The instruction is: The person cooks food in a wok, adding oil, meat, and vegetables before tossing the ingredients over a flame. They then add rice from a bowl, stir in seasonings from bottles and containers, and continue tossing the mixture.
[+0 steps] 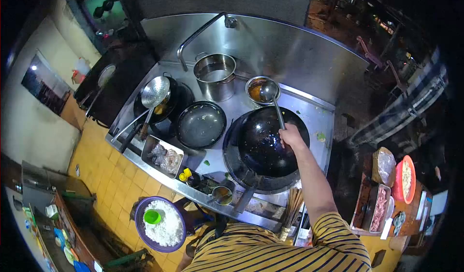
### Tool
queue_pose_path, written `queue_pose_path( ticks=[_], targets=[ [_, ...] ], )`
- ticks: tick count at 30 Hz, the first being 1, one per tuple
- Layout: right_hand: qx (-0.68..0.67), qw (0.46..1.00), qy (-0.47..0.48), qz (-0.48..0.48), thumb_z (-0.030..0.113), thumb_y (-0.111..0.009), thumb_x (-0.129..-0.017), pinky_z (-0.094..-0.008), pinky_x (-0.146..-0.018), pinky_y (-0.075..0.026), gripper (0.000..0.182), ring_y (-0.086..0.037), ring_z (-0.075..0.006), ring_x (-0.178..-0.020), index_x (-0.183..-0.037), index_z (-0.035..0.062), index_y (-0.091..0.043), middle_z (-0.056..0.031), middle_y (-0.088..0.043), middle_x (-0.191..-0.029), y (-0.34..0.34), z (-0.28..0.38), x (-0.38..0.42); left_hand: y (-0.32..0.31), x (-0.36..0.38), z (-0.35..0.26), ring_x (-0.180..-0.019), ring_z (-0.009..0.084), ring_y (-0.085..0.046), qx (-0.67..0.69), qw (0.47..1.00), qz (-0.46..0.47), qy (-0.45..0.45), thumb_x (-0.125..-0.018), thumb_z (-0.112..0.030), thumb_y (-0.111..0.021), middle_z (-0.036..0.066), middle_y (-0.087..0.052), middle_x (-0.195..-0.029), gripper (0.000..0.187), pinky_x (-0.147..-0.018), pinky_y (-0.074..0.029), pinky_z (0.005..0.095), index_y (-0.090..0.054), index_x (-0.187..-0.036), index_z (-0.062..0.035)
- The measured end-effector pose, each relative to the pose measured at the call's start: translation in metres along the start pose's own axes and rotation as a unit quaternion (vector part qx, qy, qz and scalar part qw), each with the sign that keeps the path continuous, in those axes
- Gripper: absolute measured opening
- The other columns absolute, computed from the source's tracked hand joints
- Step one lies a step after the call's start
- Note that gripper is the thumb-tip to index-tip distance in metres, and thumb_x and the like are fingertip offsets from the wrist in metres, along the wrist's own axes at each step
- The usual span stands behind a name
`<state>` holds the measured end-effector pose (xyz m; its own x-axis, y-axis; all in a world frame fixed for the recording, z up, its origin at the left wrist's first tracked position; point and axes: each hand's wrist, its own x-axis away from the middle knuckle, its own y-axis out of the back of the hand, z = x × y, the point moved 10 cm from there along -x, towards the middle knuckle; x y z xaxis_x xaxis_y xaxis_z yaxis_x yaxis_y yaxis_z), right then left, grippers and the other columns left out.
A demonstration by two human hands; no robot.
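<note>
My right hand is closed round the handle of a metal ladle. The arm reaches out over a large black wok, whose inside is dark and shiny. The ladle's round head overlaps a steel bowl of brownish-orange liquid behind the wok. Toward me, the wok's handle sticks out over the stove's front edge. My left hand does not show; only a bit of bare skin appears beside the striped shirt at the bottom.
Left of the wok are a black pan, a tall steel pot and a perforated skimmer. A steel tray of bags sits at the stove's front. Below stands a purple tub of rice; a red basin is at right.
</note>
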<state>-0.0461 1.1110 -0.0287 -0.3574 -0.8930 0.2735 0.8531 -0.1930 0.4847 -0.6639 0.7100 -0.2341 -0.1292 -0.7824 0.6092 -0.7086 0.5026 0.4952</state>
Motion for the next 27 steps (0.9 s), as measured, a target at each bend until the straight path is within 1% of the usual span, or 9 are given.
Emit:
queue_pose_path(
  ticks=[3, 5, 7, 12, 15, 16, 18, 23, 27],
  targets=[
    [-0.177, 0.98, -0.062, 0.061, 0.008, -0.051, -0.09, -0.0314, -0.04, -0.042, 0.004, -0.05, -0.0155, -0.048, -0.088, 0.0055, -0.054, -0.0046, -0.052, -0.064, -0.003, 0.002, 0.029, 0.023, -0.006, 0.005, -0.071, 0.0166, -0.058, 0.021, 0.999, 0.018, -0.037, -0.092, -0.034, -0.057, 0.008, -0.062, -0.073, 0.031, -0.066, -0.047, 0.0351, -0.063, -0.092, -0.0031],
    [-0.456, 0.876, -0.124, 0.1, 0.009, -0.05, -0.092, -0.0287, -0.039, -0.04, 0.003, -0.051, -0.0136, -0.05, -0.093, 0.0071, -0.052, -0.0054, -0.053, -0.068, -0.004, 0.009, 0.067, 0.038, -0.027, -0.023, -0.071, 0.016, -0.057, 0.035, 0.997, 0.033, -0.059, -0.092, -0.034, -0.057, 0.008, -0.061, -0.074, 0.031, -0.066, -0.047, 0.0347, -0.063, -0.092, -0.0031],
    [-0.459, 0.875, -0.119, 0.093, 0.011, -0.049, -0.094, -0.0272, -0.039, -0.04, 0.01, -0.049, -0.0118, -0.05, -0.102, 0.0067, -0.052, -0.004, -0.053, -0.071, 0.004, 0.016, 0.117, 0.052, -0.05, -0.057, -0.072, 0.0154, -0.057, 0.056, 0.994, 0.05, -0.077, -0.093, -0.034, -0.057, 0.007, -0.061, -0.074, 0.031, -0.067, -0.047, 0.0343, -0.063, -0.092, -0.0031],
    [-0.147, 0.987, -0.052, 0.031, 0.006, -0.051, -0.091, -0.0267, -0.045, -0.045, 0.049, -0.053, -0.0118, -0.051, -0.139, 0.0122, -0.044, -0.0024, -0.055, -0.071, 0.017, -0.005, 0.22, 0.078, -0.061, -0.066, -0.073, 0.014, -0.057, 0.118, 0.982, 0.103, -0.109, -0.093, -0.034, -0.057, 0.006, -0.061, -0.075, 0.031, -0.067, -0.047, 0.0333, -0.063, -0.092, -0.0032],
    [0.227, 0.955, 0.167, -0.091, 0.014, -0.056, -0.085, -0.0437, -0.075, -0.052, 0.054, -0.065, -0.035, -0.085, -0.137, 0.0055, -0.044, -0.0251, -0.063, -0.09, 0.014, -0.032, 0.25, 0.075, -0.082, -0.125, -0.074, 0.0134, -0.057, 0.139, 0.973, 0.136, -0.123, -0.093, -0.034, -0.057, 0.005, -0.061, -0.075, 0.031, -0.068, -0.047, 0.0329, -0.063, -0.092, -0.0033],
    [0.23, 0.955, 0.16, -0.096, 0.014, -0.056, -0.085, -0.0437, -0.075, -0.052, 0.054, -0.065, -0.035, -0.085, -0.137, 0.0055, -0.044, -0.0251, -0.063, -0.09, 0.008, -0.024, 0.26, 0.068, -0.08, -0.142, -0.075, 0.013, -0.057, 0.148, 0.962, 0.203, -0.102, -0.094, -0.033, -0.058, 0.004, -0.062, -0.078, 0.03, -0.069, -0.046, 0.0316, -0.064, -0.092, -0.0031],
    [0.276, 0.951, -0.118, -0.069, 0.018, -0.057, -0.083, -0.0478, -0.097, -0.043, 0.063, -0.053, -0.0465, -0.112, -0.141, 0.0053, -0.038, -0.0353, -0.055, -0.115, -0.011, -0.046, 0.278, 0.058, -0.083, -0.166, -0.077, 0.0127, -0.057, 0.153, 0.946, 0.276, -0.08, -0.094, -0.032, -0.058, 0.002, -0.062, -0.08, 0.03, -0.07, -0.046, 0.0302, -0.064, -0.092, -0.003],
    [0.369, 0.911, 0.007, -0.186, 0.019, -0.056, -0.083, -0.0468, -0.099, -0.042, 0.064, -0.054, -0.0467, -0.111, -0.14, -0.0006, -0.036, -0.0336, -0.053, -0.12, -0.043, -0.054, 0.303, 0.044, -0.073, -0.242, -0.073, 0.0103, -0.054, 0.199, 0.897, 0.37, -0.135, -0.098, -0.03, -0.051, 0.002, -0.06, -0.079, 0.029, -0.068, -0.044, 0.0276, -0.062, -0.094, -0.0039],
    [0.083, 0.99, -0.092, -0.06, 0.022, -0.056, -0.084, -0.0457, -0.092, -0.046, 0.055, -0.06, -0.0408, -0.103, -0.132, -0.0022, -0.045, -0.0299, -0.062, -0.105, -0.067, -0.062, 0.283, 0.025, -0.07, -0.242, -0.067, 0.011, -0.051, 0.104, 0.896, 0.416, -0.116, -0.099, -0.029, -0.049, -0.001, -0.055, -0.072, 0.029, -0.064, -0.042, 0.0262, -0.062, -0.091, -0.0042]
  ],
)
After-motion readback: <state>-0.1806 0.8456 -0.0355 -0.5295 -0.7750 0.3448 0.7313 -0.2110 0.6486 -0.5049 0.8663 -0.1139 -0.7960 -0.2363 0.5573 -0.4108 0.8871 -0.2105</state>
